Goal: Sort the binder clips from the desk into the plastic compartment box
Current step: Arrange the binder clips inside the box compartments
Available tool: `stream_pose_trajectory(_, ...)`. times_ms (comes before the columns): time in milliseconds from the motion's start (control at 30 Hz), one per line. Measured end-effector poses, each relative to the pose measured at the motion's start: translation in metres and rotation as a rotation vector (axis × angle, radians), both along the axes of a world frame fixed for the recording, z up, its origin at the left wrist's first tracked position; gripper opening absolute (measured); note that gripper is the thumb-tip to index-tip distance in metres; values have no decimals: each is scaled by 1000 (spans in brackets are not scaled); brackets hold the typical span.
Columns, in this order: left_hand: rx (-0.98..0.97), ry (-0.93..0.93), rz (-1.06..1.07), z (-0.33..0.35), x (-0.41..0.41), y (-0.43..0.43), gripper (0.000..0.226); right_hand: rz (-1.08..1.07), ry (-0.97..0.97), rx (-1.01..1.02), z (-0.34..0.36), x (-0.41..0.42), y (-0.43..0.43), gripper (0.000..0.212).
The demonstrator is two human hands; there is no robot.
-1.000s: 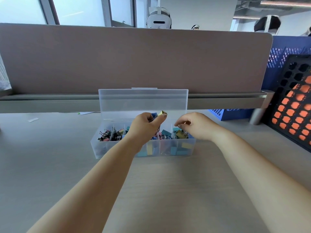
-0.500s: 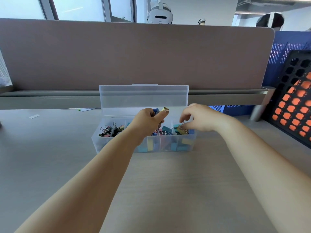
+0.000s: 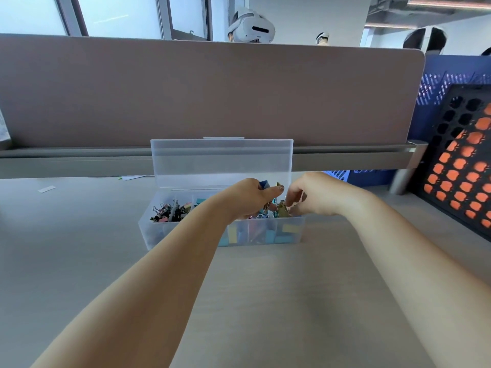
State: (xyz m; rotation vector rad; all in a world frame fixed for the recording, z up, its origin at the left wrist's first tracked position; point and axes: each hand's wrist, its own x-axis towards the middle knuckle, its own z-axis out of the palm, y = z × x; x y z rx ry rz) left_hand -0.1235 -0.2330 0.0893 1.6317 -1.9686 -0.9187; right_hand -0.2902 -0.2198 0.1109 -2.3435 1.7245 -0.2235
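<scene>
Right hand [image 3: 316, 196] has shifted left since half a second ago, and its fingertips now sit just beside the left thumb. Left hand [image 3: 248, 199] has kept its station over the middle of the box.

Surroundings: the clear plastic compartment box [image 3: 186, 236] sits on the desk [image 3: 265, 301] close to the partition panel [image 3: 212, 88], with its lid [image 3: 220, 160] standing upright. A paper scrap [image 3: 46, 189] lies on the desk well to the left. A blue crate [image 3: 451, 75] and a black perforated panel [image 3: 449, 128] backed with orange stand at the far right. A white headset [image 3: 251, 26] shows above the partition.

Obstruction: both hands and the left forearm cover the middle compartments from above. Their contents are visible only through the front wall.

Task items: black clips [image 3: 164, 212] fill the leftmost compartment. Coloured clips [image 3: 265, 235] lie in the middle and right compartments.

Grip, left: the fingers are curled tight around binder clips. A blue clip [image 3: 264, 184] and an olive-yellow clip [image 3: 279, 186] project above the thumb.

Grip, right: the fingers are curled downward, with their tips at a gold clip [image 3: 283, 211] in the right-end compartment. Whether they actually pinch it cannot be told from this view.
</scene>
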Motion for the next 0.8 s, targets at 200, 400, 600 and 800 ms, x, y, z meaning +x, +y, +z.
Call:
stream_pose_trajectory(200, -13, 28, -13, 0, -2, -3, 48, -12, -48, -28, 0, 2, 0, 5)
stream_pose_trajectory(400, -57, 90, -8, -6, -2, -3, 53, -20, -33, -44, 3, -1, -1, 4)
stream_pose_trajectory(600, -69, 1, -47, -1, -3, 2, 43, -32, 12, -104, -11, 10, -8, 14)
stream_pose_trajectory(800, -35, 98, 3, 0, 9, 2, 43, 25, -15, 90, -2, 10, -11, 13)
